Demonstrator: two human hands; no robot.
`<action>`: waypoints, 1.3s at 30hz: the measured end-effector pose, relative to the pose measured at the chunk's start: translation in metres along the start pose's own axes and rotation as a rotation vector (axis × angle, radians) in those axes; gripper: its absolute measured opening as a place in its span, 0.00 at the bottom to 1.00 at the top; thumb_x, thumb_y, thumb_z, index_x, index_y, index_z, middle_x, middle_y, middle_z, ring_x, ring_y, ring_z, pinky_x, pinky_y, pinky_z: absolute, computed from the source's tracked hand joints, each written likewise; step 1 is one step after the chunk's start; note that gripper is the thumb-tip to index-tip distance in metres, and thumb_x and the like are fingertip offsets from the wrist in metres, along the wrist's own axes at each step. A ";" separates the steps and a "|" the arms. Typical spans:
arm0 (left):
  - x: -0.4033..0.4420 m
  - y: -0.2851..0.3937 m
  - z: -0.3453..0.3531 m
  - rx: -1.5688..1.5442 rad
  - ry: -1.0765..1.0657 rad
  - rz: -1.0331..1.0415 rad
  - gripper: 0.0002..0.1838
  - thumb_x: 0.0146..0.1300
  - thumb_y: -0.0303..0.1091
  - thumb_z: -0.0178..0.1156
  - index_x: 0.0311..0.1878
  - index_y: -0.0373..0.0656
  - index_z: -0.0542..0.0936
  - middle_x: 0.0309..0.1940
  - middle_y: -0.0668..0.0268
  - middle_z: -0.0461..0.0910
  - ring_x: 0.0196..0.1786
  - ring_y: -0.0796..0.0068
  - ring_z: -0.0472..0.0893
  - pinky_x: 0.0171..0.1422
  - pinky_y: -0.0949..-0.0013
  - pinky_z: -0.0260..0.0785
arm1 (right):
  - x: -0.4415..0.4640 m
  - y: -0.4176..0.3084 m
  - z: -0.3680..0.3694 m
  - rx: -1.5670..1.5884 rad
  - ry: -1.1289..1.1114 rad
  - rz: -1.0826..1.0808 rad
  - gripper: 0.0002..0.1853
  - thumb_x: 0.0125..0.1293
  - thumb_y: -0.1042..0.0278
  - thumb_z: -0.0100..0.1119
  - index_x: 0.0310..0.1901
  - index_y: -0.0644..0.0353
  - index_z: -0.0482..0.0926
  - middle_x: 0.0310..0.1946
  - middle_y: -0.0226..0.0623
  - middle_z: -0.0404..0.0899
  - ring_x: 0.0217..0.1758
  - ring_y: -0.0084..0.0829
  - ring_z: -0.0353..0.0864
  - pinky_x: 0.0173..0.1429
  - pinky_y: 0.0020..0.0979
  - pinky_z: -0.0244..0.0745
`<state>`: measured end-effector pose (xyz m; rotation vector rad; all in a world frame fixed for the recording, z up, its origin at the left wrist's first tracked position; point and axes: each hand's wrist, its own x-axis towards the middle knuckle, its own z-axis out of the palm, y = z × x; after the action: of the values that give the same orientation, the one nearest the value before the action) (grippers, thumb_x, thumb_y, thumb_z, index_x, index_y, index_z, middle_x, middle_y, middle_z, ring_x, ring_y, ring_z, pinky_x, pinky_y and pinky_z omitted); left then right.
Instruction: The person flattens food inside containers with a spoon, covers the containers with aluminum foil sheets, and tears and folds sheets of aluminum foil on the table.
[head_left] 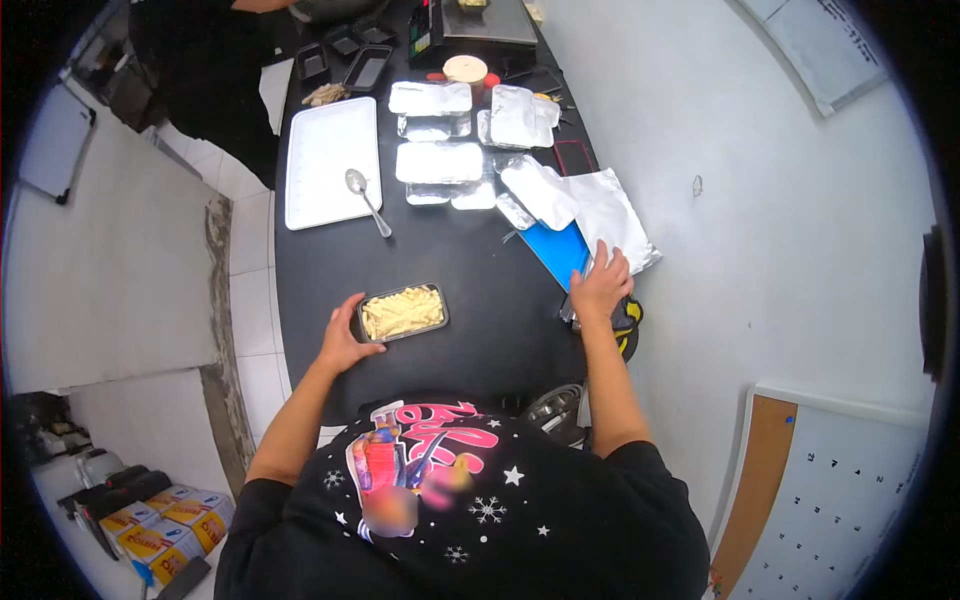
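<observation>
The left hand is closed around one short end of the black container, thumb at the near corner and fingers at the far one. The container sits flat on the dark table, in front of the person, open and full to about the rim with pale yellow food pieces. Because the hold is at one end only, a downward press or a sharp tug could tilt it and spill pieces over the rim; a squeeze could bow the thin wall.

The right hand reaches to the near edge of the foil sheet, fingers bent and partly spread; whether they pinch it cannot be told. Foil this thin could crease or tear if pulled from one edge, or snag on the blue item beneath it or the yellow-and-black item close to the wrist. A sideways drag might also disturb the loose foil piece just beside it.

Farther out, the spoon rests on the white tray with its handle across the rim, so a passing forearm could knock it off.
</observation>
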<state>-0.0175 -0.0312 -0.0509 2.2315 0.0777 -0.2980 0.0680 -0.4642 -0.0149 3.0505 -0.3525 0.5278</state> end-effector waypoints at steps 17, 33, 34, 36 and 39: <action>-0.024 0.046 -0.019 -0.109 0.064 0.251 0.63 0.32 0.37 0.80 0.73 0.45 0.51 0.67 0.53 0.62 0.68 0.54 0.63 0.73 0.57 0.53 | 0.032 0.043 -0.207 0.097 -0.516 -0.225 0.10 0.58 0.70 0.53 0.41 0.58 0.79 0.34 0.49 0.82 0.40 0.50 0.81 0.43 0.47 0.74; 0.000 0.144 -0.034 -0.971 -0.379 0.174 0.47 0.46 0.19 0.71 0.69 0.45 0.58 0.41 0.63 0.79 0.40 0.77 0.81 0.46 0.73 0.74 | 0.058 -0.075 -0.192 1.195 -0.987 -0.529 0.13 0.60 0.72 0.61 0.47 0.62 0.79 0.32 0.25 0.79 0.39 0.16 0.75 0.43 0.23 0.70; 0.006 0.139 -0.039 -0.987 -0.260 0.156 0.45 0.46 0.19 0.70 0.68 0.43 0.58 0.44 0.61 0.78 0.41 0.76 0.81 0.46 0.73 0.75 | 0.061 -0.081 -0.176 1.375 -0.976 -0.419 0.16 0.61 0.72 0.61 0.51 0.61 0.77 0.32 0.25 0.78 0.38 0.15 0.75 0.42 0.22 0.70; 0.014 0.128 -0.051 -0.994 -0.032 0.119 0.44 0.47 0.17 0.69 0.68 0.42 0.58 0.47 0.60 0.76 0.42 0.74 0.81 0.47 0.71 0.76 | 0.062 -0.097 -0.151 1.773 -1.005 -0.089 0.24 0.63 0.71 0.58 0.61 0.59 0.67 0.31 0.24 0.76 0.34 0.15 0.74 0.38 0.19 0.71; 0.017 0.108 -0.063 -0.946 0.196 0.046 0.43 0.47 0.16 0.68 0.67 0.43 0.59 0.49 0.59 0.75 0.43 0.73 0.81 0.48 0.69 0.77 | 0.048 -0.104 -0.119 1.843 -1.078 0.137 0.25 0.64 0.70 0.58 0.62 0.58 0.65 0.30 0.21 0.76 0.29 0.15 0.75 0.33 0.21 0.76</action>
<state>0.0283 -0.0508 0.0655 1.3112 0.2208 0.0045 0.0962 -0.3659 0.1145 4.4766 0.1046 -2.1637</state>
